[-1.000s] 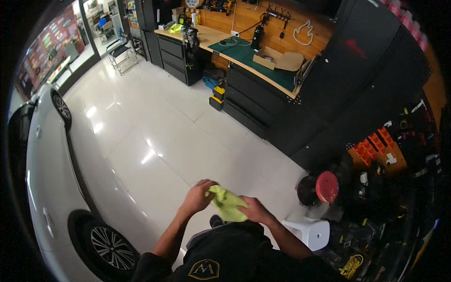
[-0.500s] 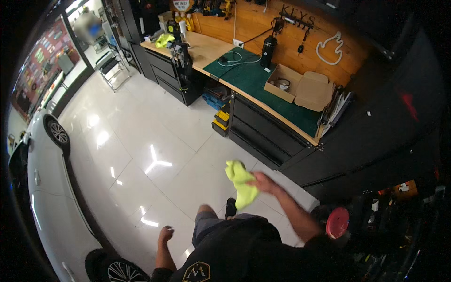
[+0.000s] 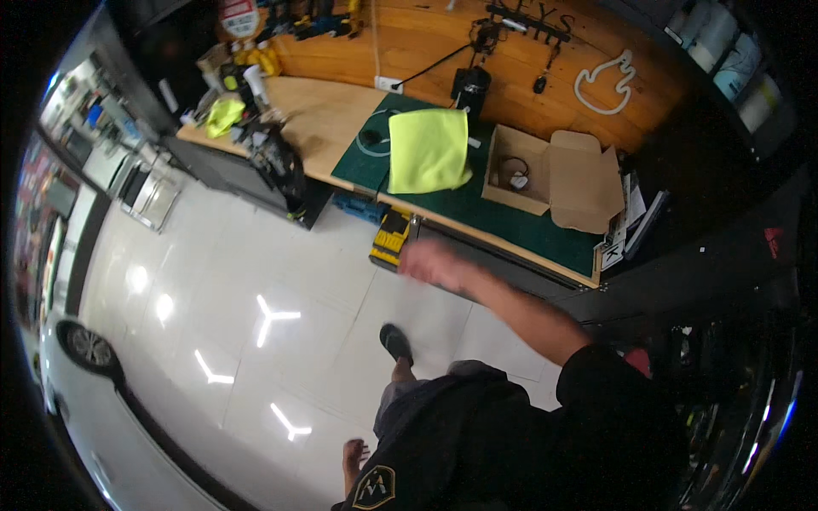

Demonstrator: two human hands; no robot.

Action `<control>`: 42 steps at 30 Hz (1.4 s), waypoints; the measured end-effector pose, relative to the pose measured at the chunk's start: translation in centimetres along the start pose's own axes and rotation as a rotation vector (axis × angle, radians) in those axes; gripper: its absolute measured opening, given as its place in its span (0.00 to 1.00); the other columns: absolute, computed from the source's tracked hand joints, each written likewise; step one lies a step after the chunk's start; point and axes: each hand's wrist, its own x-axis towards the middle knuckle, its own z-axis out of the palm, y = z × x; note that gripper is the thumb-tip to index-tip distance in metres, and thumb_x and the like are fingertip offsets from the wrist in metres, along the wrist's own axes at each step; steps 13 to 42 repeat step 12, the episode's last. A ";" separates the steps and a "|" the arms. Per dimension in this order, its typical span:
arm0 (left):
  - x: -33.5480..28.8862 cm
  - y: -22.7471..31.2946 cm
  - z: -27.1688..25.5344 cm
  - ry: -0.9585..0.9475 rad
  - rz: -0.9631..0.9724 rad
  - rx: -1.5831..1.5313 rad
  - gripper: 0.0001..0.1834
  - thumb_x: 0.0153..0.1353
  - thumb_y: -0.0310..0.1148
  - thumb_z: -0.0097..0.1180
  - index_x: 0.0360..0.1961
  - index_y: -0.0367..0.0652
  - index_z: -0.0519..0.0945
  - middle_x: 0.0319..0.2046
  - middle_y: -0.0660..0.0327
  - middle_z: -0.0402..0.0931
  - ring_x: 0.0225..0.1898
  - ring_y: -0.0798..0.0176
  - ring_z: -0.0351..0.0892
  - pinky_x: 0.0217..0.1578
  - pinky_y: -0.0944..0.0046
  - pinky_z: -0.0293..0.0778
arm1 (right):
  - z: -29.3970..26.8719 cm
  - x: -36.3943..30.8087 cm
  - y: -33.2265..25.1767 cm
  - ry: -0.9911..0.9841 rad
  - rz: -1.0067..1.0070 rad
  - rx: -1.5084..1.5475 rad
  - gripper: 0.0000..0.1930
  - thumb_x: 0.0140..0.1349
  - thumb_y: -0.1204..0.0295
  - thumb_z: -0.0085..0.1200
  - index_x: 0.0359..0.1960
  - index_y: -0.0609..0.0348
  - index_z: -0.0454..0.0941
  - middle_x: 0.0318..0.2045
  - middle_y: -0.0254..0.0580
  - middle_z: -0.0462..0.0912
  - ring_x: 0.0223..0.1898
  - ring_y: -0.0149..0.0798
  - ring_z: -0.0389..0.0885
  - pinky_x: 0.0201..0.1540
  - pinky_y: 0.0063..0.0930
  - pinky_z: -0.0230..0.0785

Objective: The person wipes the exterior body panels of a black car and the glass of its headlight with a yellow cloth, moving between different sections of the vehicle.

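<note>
A bright yellow-green cloth (image 3: 429,152), spread out almost square, is over the green mat on the workbench. Whether it lies flat or is still in the air I cannot tell. My right hand (image 3: 434,264) is stretched forward in front of the bench drawers, apart from the cloth. Its fingers are smeared by motion, and no cloth is in it. Low beside my body hangs my left hand (image 3: 354,454) over the floor, with its fingers partly apart and nothing visible in them.
On the green mat (image 3: 520,230) stand an open cardboard box (image 3: 520,200) and a black cylinder (image 3: 473,89). A yellow-black toolbox (image 3: 390,241) sits under the bench. Another yellow cloth (image 3: 224,117) lies on the wooden top. A white car (image 3: 128,426) is at left, a folding chair (image 3: 146,194) beyond.
The yellow-green cloth has left my right hand and is now over the bench. My right arm has reached forward, and my view has moved nearer the bench.
</note>
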 end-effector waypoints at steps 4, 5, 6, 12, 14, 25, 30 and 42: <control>15.5 17.5 -7.0 -0.061 0.673 0.461 0.20 0.70 0.43 0.46 0.40 0.39 0.84 0.30 0.52 0.82 0.29 0.53 0.81 0.32 0.50 0.76 | 7.6 -3.7 -7.9 -0.042 -0.081 0.064 0.17 0.72 0.63 0.52 0.55 0.60 0.78 0.43 0.41 0.85 0.44 0.34 0.84 0.44 0.30 0.77; 17.9 21.7 -8.9 0.034 0.416 0.386 0.17 0.69 0.42 0.50 0.44 0.40 0.83 0.31 0.55 0.83 0.28 0.60 0.81 0.30 0.57 0.76 | 6.9 -5.5 -12.0 0.036 -0.279 0.061 0.16 0.73 0.63 0.51 0.54 0.61 0.78 0.43 0.43 0.85 0.43 0.33 0.84 0.44 0.29 0.77; 19.7 26.4 -8.6 -0.010 0.377 0.090 0.15 0.70 0.39 0.52 0.49 0.41 0.80 0.31 0.59 0.83 0.28 0.66 0.81 0.28 0.64 0.76 | 5.0 -8.8 -15.6 0.089 -0.411 0.164 0.15 0.74 0.66 0.50 0.56 0.59 0.76 0.48 0.45 0.82 0.48 0.33 0.82 0.48 0.28 0.76; 26.0 47.6 -12.6 -0.011 0.442 0.154 0.25 0.68 0.49 0.54 0.59 0.47 0.76 0.43 0.53 0.84 0.36 0.58 0.84 0.32 0.59 0.76 | 1.5 -23.8 -31.2 0.878 -0.901 -0.687 0.23 0.61 0.78 0.52 0.59 0.70 0.66 0.60 0.60 0.72 0.52 0.51 0.81 0.45 0.39 0.81; 26.0 47.6 -12.6 -0.011 0.442 0.154 0.25 0.68 0.49 0.54 0.59 0.47 0.76 0.43 0.53 0.84 0.36 0.58 0.84 0.32 0.59 0.76 | 1.5 -23.8 -31.2 0.878 -0.901 -0.687 0.23 0.61 0.78 0.52 0.59 0.70 0.66 0.60 0.60 0.72 0.52 0.51 0.81 0.45 0.39 0.81; 26.0 47.6 -12.6 -0.011 0.442 0.154 0.25 0.68 0.49 0.54 0.59 0.47 0.76 0.43 0.53 0.84 0.36 0.58 0.84 0.32 0.59 0.76 | 1.5 -23.8 -31.2 0.878 -0.901 -0.687 0.23 0.61 0.78 0.52 0.59 0.70 0.66 0.60 0.60 0.72 0.52 0.51 0.81 0.45 0.39 0.81; 26.0 47.6 -12.6 -0.011 0.442 0.154 0.25 0.68 0.49 0.54 0.59 0.47 0.76 0.43 0.53 0.84 0.36 0.58 0.84 0.32 0.59 0.76 | 1.5 -23.8 -31.2 0.878 -0.901 -0.687 0.23 0.61 0.78 0.52 0.59 0.70 0.66 0.60 0.60 0.72 0.52 0.51 0.81 0.45 0.39 0.81; 26.0 47.6 -12.6 -0.011 0.442 0.154 0.25 0.68 0.49 0.54 0.59 0.47 0.76 0.43 0.53 0.84 0.36 0.58 0.84 0.32 0.59 0.76 | 1.5 -23.8 -31.2 0.878 -0.901 -0.687 0.23 0.61 0.78 0.52 0.59 0.70 0.66 0.60 0.60 0.72 0.52 0.51 0.81 0.45 0.39 0.81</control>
